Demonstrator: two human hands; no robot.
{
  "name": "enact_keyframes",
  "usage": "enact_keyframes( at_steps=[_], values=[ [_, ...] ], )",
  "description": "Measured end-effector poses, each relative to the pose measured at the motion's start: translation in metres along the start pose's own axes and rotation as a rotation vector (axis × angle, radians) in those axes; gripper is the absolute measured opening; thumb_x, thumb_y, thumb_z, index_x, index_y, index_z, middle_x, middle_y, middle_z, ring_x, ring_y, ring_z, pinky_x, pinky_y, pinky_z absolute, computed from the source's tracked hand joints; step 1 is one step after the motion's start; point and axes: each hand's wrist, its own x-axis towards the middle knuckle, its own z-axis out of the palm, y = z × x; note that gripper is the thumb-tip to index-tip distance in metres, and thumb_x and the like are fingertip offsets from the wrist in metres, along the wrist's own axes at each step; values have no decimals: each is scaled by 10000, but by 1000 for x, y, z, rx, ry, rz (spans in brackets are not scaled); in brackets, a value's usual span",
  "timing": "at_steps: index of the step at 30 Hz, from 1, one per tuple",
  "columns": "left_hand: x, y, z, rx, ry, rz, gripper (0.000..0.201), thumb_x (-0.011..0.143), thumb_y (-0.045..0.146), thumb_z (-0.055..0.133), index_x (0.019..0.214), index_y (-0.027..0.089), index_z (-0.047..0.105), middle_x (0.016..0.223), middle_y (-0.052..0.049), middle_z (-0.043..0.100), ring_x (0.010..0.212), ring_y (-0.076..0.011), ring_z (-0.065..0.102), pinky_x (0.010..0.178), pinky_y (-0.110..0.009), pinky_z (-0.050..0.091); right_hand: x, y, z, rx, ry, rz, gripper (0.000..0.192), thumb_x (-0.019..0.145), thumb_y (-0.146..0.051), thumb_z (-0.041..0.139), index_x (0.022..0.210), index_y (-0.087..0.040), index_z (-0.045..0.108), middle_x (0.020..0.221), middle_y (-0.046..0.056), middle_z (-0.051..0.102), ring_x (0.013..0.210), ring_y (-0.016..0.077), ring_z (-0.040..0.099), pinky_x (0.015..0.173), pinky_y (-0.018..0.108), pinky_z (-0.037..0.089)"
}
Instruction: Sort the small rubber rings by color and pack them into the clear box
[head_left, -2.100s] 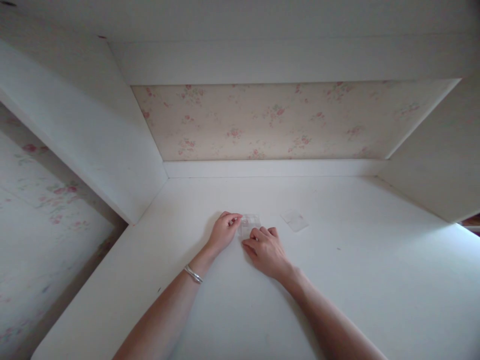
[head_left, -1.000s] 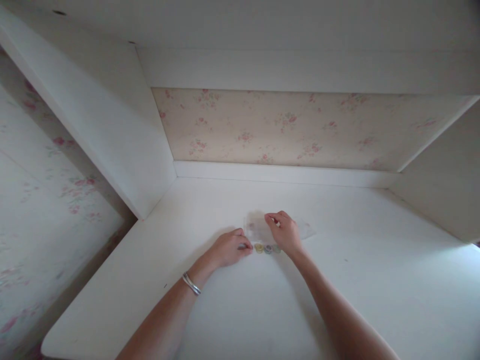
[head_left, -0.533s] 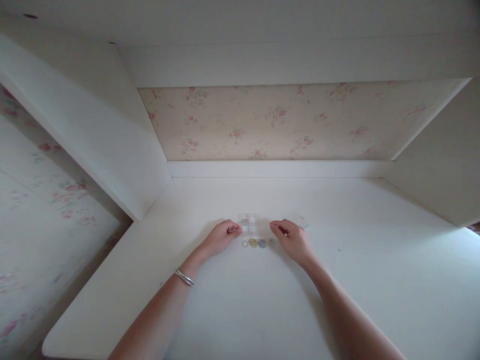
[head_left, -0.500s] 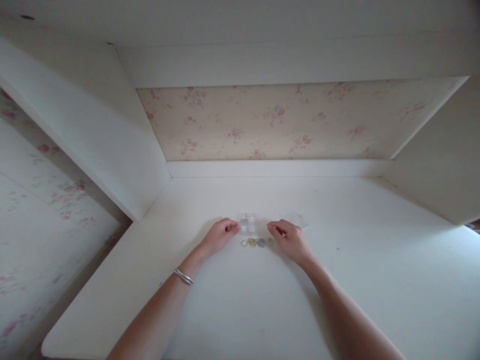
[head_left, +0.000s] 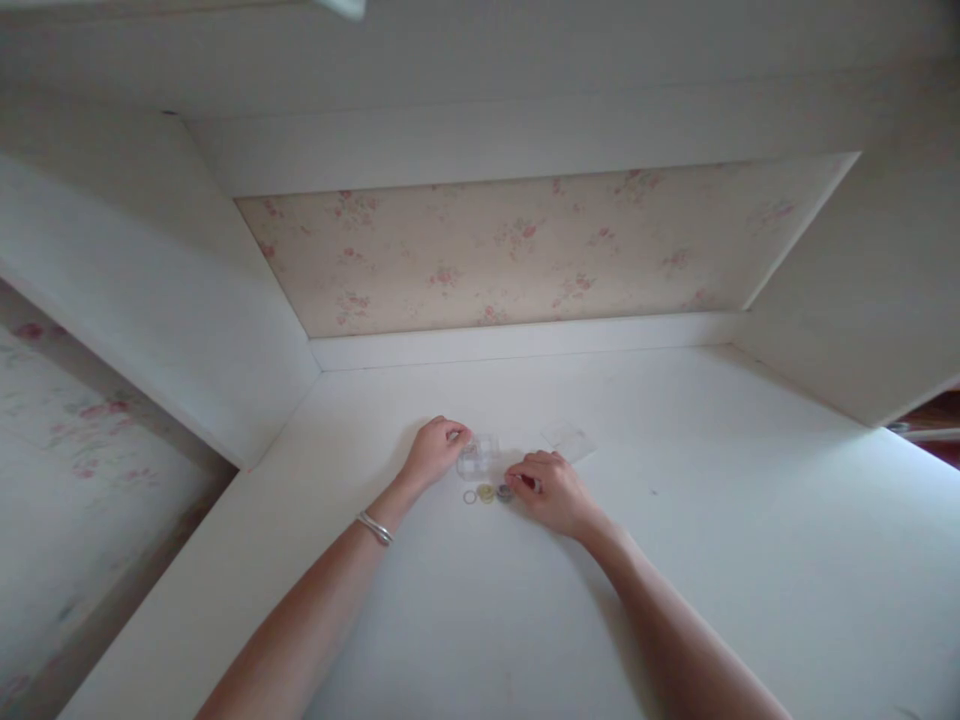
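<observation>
The left hand (head_left: 433, 455) rests on the white desk (head_left: 525, 620), its fingers curled and its fingertips touching the left side of a small clear plastic box (head_left: 480, 457). It seems to steady the box more than to lift it. The right hand (head_left: 547, 490) lies just to the right, also half closed, thumb and forefinger pinched near a dark small ring (head_left: 505, 492). I cannot tell if it really grips this ring or only touches it.

Between the two hands, just in front of the box, lie a thin pale ring (head_left: 470, 496) and a yellow ring (head_left: 487, 493), in a row with the dark one. The clear lid (head_left: 568, 441) lies beyond the right hand, apart from the box.

The risk I see: the rings are tiny and smooth, so a weak pinch may let one roll away over the desk. The box is light; a push from the left fingers could slide or tip it. The transparent lid is easy to overlook and knock.
</observation>
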Motion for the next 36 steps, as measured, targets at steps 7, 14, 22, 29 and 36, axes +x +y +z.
enact_keyframes(
  at_steps=[7,14,22,29,36],
  values=[
    [-10,0,-5,-94,-55,-35,285,825,373,493,843,192,713,780,-25,641,749,-152,574,701,-255,417,-3,-10,0,-7,-23,-36,201,870,-287,494,830,-237,684,705,4,619,721,136,520,705,280,311],
    [-49,-3,-19,-434,-72,-212,350,798,436,520,928,156,685,932,-51,696,878,-193,609,800,-285,445,-1,-51,11,-223,-140,-149,175,867,-294,503,942,-244,653,874,43,605,849,173,497,761,320,279],
    [-61,-4,-18,-421,-77,-189,352,804,454,509,892,163,688,890,-30,697,835,-188,606,781,-286,446,15,-64,26,-401,-221,-124,276,912,-269,408,822,-198,659,907,90,609,877,202,503,752,347,294],
    [-62,-11,-15,-440,-93,-149,332,812,428,510,908,166,690,887,-39,698,823,-181,614,764,-273,453,19,-69,35,-484,-244,-222,253,912,-182,382,854,-174,628,916,95,592,874,209,496,748,349,309],
    [-63,-9,-19,-496,-91,-162,331,810,431,523,901,157,685,902,-48,696,845,-184,611,784,-276,446,19,-67,35,-427,-225,-215,247,939,-183,347,876,-175,585,915,73,564,856,188,501,755,333,307]
  ],
)
